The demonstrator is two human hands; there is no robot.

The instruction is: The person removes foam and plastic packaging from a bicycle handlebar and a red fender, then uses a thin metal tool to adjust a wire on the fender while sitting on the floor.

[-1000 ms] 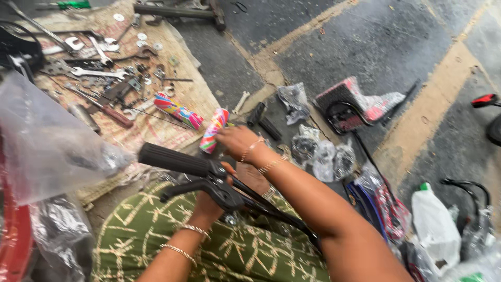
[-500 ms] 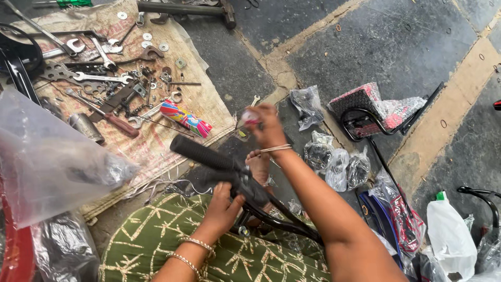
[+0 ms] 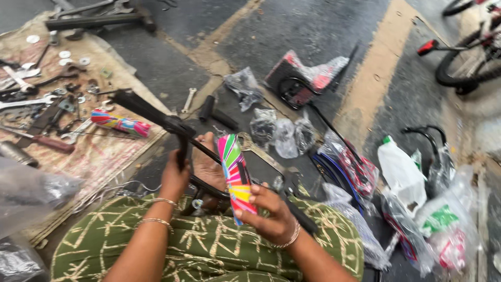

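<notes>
Nearest to the camera, the person is sitting with a green patterned cloth (image 3: 209, 245) over the lap. The right hand (image 3: 269, 214) is holding a colourful striped grip sleeve (image 3: 235, 175), fingers closed around its lower part, so the sleeve is standing almost upright in front of the body. The left hand (image 3: 175, 175) is gripping a black handlebar (image 3: 156, 117) at its brake lever part, fingers closed around it. The bar is resting across the lap and pointing away to the left, probably so that its bare end stays steady and free.

Just beyond, a second striped sleeve (image 3: 120, 124) is lying on a worn cloth mat (image 3: 104, 156), near the end of the bar. The mat is carrying spanners (image 3: 26, 102), washers (image 3: 65, 54) and a screwdriver with a red handle (image 3: 47, 142), all spread flat and within reach.

To the right, small plastic bags (image 3: 284, 136) and a white bottle (image 3: 402, 172) are lying on the ground beside wrapped parts.

The surface is dark rough asphalt (image 3: 313, 31) with faded yellow lines. At the far right corner, a bicycle wheel (image 3: 464, 62) is standing.
</notes>
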